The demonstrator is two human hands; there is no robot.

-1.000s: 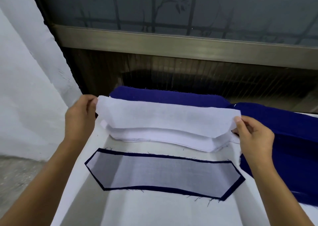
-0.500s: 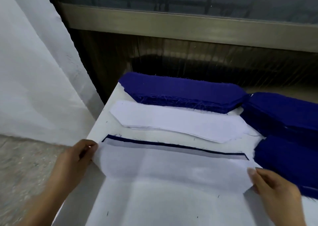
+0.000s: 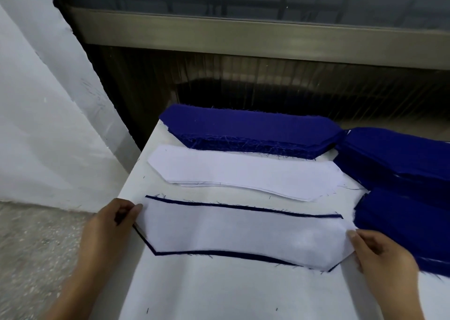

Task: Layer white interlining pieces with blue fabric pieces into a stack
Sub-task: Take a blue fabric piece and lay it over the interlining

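Observation:
A white interlining piece point(image 3: 243, 232) lies over the layered stack near me; a thin blue fabric edge point(image 3: 243, 207) shows around it. My left hand point(image 3: 109, 224) pinches its left tip. My right hand point(image 3: 379, 258) pinches its right tip. Behind it rests a pile of white interlining pieces point(image 3: 243, 173). A thick pile of blue fabric pieces point(image 3: 248, 129) sits at the table's far edge.
The white table point(image 3: 219, 293) ends at its left edge close to my left hand, with grey floor below. More blue fabric piles point(image 3: 401, 178) fill the right side. A dark window wall and metal sill point(image 3: 243, 37) stand behind. A white sheet point(image 3: 36, 124) hangs at the left.
Both hands carried one interlining piece from the white pile toward me and lowered it onto the stack, covering the earlier layer. The camera tilted down.

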